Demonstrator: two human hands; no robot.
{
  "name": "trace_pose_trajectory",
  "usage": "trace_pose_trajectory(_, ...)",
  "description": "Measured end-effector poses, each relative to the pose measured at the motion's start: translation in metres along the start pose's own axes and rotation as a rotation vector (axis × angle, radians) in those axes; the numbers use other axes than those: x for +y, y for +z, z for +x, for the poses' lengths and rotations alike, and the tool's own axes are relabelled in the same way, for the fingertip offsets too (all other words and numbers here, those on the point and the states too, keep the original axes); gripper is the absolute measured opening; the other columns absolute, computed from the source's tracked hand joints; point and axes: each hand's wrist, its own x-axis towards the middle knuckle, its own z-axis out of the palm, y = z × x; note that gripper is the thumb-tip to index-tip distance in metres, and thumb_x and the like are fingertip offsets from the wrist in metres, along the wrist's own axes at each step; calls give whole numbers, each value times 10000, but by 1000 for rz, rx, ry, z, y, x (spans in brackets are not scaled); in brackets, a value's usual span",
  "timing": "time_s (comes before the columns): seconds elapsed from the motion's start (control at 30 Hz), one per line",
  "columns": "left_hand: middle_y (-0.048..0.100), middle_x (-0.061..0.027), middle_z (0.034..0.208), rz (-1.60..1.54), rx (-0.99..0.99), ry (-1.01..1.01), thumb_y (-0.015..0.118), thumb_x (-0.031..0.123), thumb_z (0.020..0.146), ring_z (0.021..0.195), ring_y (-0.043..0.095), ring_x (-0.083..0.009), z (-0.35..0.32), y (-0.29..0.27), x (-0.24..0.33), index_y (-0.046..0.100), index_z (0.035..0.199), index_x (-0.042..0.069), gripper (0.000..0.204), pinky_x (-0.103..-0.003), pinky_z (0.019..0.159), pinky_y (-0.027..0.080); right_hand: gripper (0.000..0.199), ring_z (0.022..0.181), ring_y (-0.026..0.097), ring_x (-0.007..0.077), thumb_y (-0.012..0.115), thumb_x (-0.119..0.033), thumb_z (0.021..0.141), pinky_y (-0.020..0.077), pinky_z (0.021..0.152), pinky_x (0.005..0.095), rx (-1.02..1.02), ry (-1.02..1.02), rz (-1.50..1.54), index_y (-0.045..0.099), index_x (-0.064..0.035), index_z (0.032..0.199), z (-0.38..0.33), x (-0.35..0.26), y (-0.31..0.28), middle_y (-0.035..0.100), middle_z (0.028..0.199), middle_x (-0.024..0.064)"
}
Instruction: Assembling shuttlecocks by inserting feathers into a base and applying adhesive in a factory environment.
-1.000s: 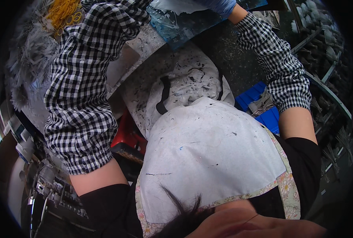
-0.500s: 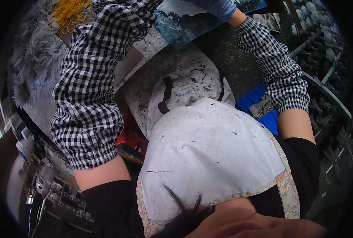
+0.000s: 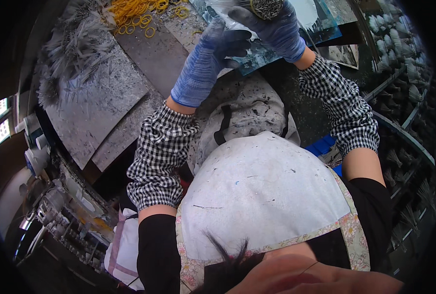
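Observation:
My right hand (image 3: 279, 34), in a blue knitted glove with dark fingers, grips a bundle of thin grey stems (image 3: 267, 7) at the top edge. The round end of the bundle, packed with stem ends, faces me. My left hand (image 3: 210, 63), gloved the same way, is just left of it with fingers apart and nothing visible in them. Beneath the hands lies a blue sheet (image 3: 258, 60) smeared with white paste. Yellow rubber bands (image 3: 140, 20) are heaped at the upper left, some lying loose. The upper part of the bundle is cut off by the frame.
Grey, feathery bristle bundles (image 3: 76, 54) are piled on the left, beside flat, speckled boards (image 3: 98, 112). Metal racks (image 3: 406, 122) with many bristle tufts stand on the right. A blue crate (image 3: 322, 146) sits low near my right arm. My white apron (image 3: 262, 196) fills the middle.
My left hand has come into view from the top, and its forearm is now nearer my body. The bundle in my right hand now shows. The whole view has shifted slightly.

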Motion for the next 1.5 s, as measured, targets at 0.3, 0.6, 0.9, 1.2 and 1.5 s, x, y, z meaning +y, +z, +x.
trace_pose_trajectory(0.3, 610, -140, 1209, 752, 506, 353, 679, 161, 889, 1077, 608, -237, -80, -40, -3, 511, 1252, -19, 438, -340, 940, 509, 517, 1331, 397, 231, 713, -370, 808, 241, 1142, 447, -352, -466, -110, 535, -351, 1294, -58, -66, 45, 511, 1367, -10)
trace_pose_trajectory(0.6, 583, -66, 1287, -165, 496, 425, 689, 335, 863, 1175, 553, -185, -78, -86, -65, 512, 1293, 58, 542, -336, 1045, 416, 359, 990, 600, 244, 708, -136, 795, 476, 823, 388, -618, -251, 70, 599, -156, 1136, -92, -68, 39, 624, 1102, 20)
trace_pose_trajectory(0.9, 585, -99, 1264, -568, 250, 489, 719, 318, 840, 1141, 574, -215, -84, -67, -68, 475, 1312, 46, 597, -353, 1025, 440, 296, 909, 623, 237, 723, -92, 777, 476, 790, 370, -572, -89, 85, 617, -137, 1050, -102, -66, 44, 648, 978, 45)
trace_pose_trajectory(1.2, 519, -176, 1291, 250, 519, 461, 563, 277, 953, 1167, 528, -284, -102, -46, -59, 472, 1310, 16, 451, -454, 971, 472, 228, 827, 639, 225, 717, -84, 778, 488, 750, 361, -535, -70, 113, 635, -133, 985, -108, -70, 51, 657, 882, 33)
trace_pose_trajectory(1.5, 654, -49, 1044, 545, 858, 612, 791, 137, 801, 931, 624, -140, -130, -30, -13, 607, 1163, 35, 418, -292, 849, 511, 241, 869, 650, 223, 722, -48, 770, 490, 786, 345, -469, -85, 126, 651, -122, 988, -91, -76, 29, 679, 920, 39)
